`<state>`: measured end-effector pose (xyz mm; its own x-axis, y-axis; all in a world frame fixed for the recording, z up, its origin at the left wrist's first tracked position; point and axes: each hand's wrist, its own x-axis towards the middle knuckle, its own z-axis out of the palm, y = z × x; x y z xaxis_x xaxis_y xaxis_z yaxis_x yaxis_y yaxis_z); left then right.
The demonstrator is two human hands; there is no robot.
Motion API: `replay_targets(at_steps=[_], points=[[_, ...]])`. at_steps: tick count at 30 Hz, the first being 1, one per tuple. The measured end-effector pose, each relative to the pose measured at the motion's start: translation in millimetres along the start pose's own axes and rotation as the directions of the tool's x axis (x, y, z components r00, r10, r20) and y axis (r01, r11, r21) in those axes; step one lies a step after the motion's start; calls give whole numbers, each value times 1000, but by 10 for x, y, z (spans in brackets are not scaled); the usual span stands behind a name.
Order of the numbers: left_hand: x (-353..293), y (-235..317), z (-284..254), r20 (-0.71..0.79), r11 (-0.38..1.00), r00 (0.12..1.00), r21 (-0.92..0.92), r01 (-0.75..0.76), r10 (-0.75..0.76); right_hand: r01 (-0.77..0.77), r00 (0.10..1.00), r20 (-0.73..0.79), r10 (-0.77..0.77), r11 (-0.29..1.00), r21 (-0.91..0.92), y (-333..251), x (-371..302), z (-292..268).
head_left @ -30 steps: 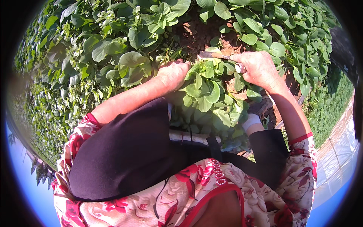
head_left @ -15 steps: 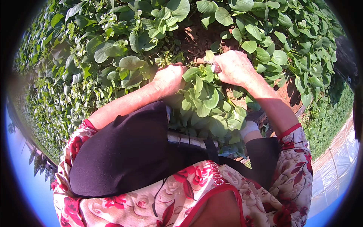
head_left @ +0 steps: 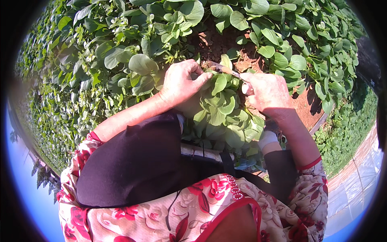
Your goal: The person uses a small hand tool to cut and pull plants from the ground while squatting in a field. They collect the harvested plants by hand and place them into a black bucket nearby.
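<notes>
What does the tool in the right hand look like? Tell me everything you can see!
The tool is slim, with a narrow blade that looks like metal, greyish with a tan or brown patch. The right hand grips it and hides most of the handle; a rounded, pale end by the fingers is probably part of it. It points left and slightly away from the person, beside green leaves, its tip near the left hand. Whether the tip touches anything is unclear.
</notes>
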<state>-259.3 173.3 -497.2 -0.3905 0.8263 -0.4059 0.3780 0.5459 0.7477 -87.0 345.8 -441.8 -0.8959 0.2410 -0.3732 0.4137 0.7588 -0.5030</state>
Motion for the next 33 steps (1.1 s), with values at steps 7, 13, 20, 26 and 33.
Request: replay_targets(at_steps=[7, 13, 20, 26, 33], points=[[519, 303, -192, 55, 865, 988, 476, -156, 147, -49, 970, -235, 57, 998, 39, 27, 245, -48], [602, -488, -190, 82, 610, 978, 771, -185, 193, 15, 977, -214, -16, 1000, -4, 99, 533, 296], [619, -1634, 8, 341, 349, 817, 777, -523, 465, 18, 993, -115, -1, 989, 148, 395, 636, 412], [600, -2097, 151, 196, 863, 944, 389, -323, 265, -49, 968, -224, 116, 958, 281, 219, 910, 644], [553, -1693, -53, 441, 27, 795, 868, -496, 416, -230, 958, -57, 280, 873, 430, -156, 928, 585]])
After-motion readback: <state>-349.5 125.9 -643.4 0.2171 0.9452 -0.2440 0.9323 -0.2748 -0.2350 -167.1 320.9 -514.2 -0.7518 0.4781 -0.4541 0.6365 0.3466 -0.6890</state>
